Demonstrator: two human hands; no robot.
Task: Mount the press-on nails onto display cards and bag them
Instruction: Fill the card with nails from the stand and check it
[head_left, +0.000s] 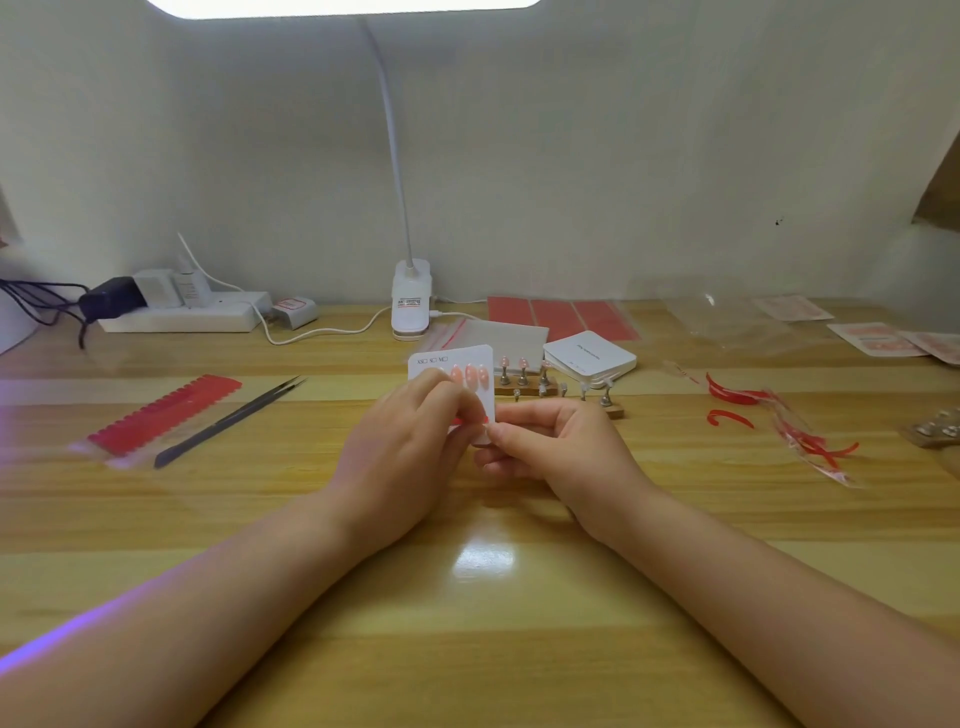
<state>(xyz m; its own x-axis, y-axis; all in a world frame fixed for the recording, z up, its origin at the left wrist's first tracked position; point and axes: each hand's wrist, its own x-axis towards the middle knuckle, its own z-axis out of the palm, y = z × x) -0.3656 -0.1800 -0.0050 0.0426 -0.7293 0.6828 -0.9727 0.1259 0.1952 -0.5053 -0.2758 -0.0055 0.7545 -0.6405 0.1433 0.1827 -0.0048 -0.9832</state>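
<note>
A white display card (485, 387) with several pink press-on nails (470, 374) in a row stands upright above the table's middle. My left hand (410, 447) grips the card from the left, its fingers covering the lower half. My right hand (545, 447) pinches at the card's lower right corner, where a bit of red strip shows. Behind the card, small metal nail stands (524, 376) on wooden bases carry more nails. A stack of blank white cards (589, 356) lies just right of them. Clear zip bags (488, 332) lie behind the card.
Red adhesive sheets (561, 317) lie at the back; a red strip sheet (161, 415) and tweezers (234, 421) lie left. Peeled red backing scraps (800, 431) litter the right. A clip lamp (410, 301), a power strip (182, 312) and cables line the wall.
</note>
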